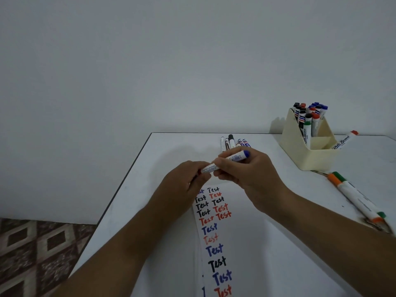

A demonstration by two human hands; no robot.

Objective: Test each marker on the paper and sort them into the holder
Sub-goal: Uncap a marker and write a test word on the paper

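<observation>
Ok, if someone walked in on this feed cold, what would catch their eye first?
Probably both hands mid-table: the left hand and right hand grip a blue marker just above the paper. Next, the paper's columns of "Test" in black, red and blue, running toward the viewer. Then the cream holder at the right rear, full of markers.

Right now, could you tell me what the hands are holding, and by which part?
Both hold one blue-ended marker: the right hand grips its barrel near the blue end, the left hand its other end.
</observation>
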